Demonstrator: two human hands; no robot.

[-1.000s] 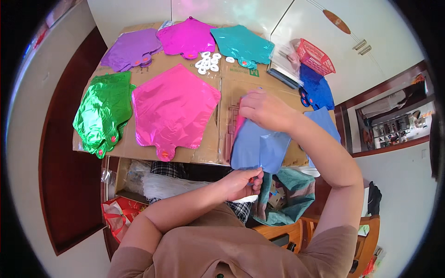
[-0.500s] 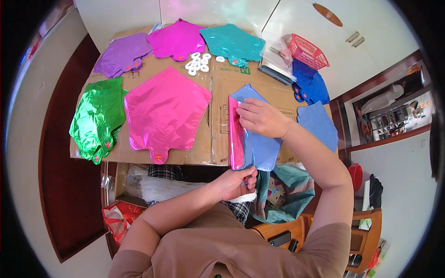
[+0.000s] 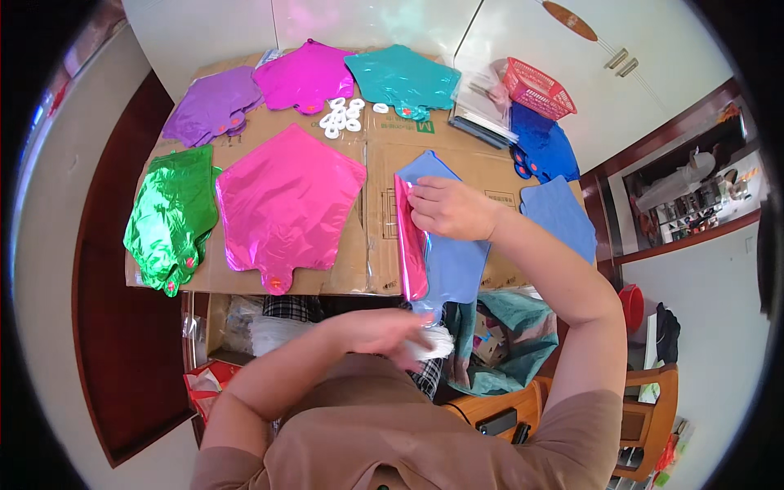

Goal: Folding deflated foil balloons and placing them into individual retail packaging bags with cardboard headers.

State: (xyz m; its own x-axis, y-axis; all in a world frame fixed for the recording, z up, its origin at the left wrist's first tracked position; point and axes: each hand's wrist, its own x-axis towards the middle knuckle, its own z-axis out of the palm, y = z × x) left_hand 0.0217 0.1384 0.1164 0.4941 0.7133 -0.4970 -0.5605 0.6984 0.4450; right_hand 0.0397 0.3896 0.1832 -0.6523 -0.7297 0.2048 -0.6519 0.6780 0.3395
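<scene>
My right hand [image 3: 449, 208] is closed on a pink foil sheet [image 3: 413, 269] folded along the left side of a flat blue foil balloon [image 3: 457, 265]. The blue balloon's tail hangs past the table's front edge. Below that edge my left hand [image 3: 388, 333] is blurred, its fingers at the end of a bundle of white strings [image 3: 433, 343] across my lap. Whether it grips any string is not clear. Left of the blue balloon lies a flat pink foil balloon [image 3: 290, 208], its tail toward me.
Cardboard [image 3: 377, 171] covers the table. Around it lie green [image 3: 170, 212], purple [image 3: 211, 104], magenta [image 3: 306, 77], teal [image 3: 404, 77] and dark blue [image 3: 543, 143] foil balloons. White rings [image 3: 339, 121], a pink basket [image 3: 539, 88] and a teal bag [image 3: 523, 359] are also there.
My left hand has let go of the blue balloon's tail and moved down and left to the white strings. My right hand stays on the folded foil.
</scene>
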